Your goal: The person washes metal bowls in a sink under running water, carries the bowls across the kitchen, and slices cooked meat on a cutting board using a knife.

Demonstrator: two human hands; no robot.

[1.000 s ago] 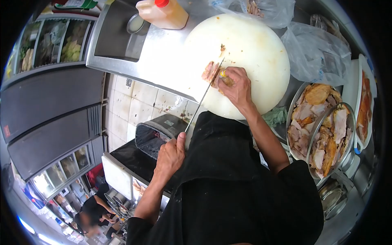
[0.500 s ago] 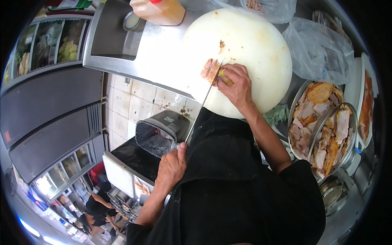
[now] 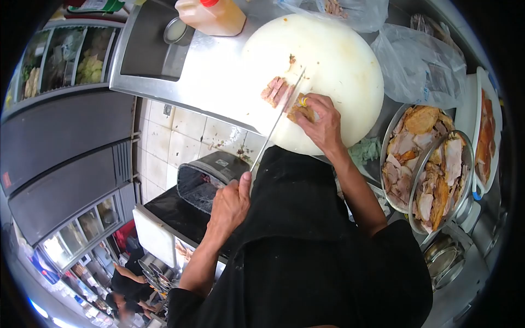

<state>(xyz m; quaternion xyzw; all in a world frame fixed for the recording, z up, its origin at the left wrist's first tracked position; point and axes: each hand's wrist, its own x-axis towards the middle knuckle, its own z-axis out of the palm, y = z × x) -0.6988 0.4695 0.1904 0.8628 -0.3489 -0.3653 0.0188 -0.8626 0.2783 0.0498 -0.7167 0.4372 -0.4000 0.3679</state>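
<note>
The handle of a long thin knife (image 3: 272,131) is in my left hand (image 3: 231,205), which is closed with the thumb along its top. The blade slants up and right across a round white cutting board (image 3: 350,71). Left of the blade lie sliced pieces of meat (image 3: 276,91), close together. My right hand (image 3: 322,123), with a yellow ring on one finger, has its fingers curled on a browned piece of meat (image 3: 301,113) just right of the blade. The fingertips partly hide that piece.
Two metal trays of cut meat (image 3: 404,158) overlap at the right, beside a white tray (image 3: 486,87). Plastic bags (image 3: 418,65) lie behind the board. A jug (image 3: 213,19) stands near the sink (image 3: 150,60). Below is a bin (image 3: 202,183). Co-workers (image 3: 128,281) are at lower left.
My right hand has moved slightly right, away from the blade, with the browned piece under its fingers. The knife has shifted up a little, and its tip reaches farther over the board.
</note>
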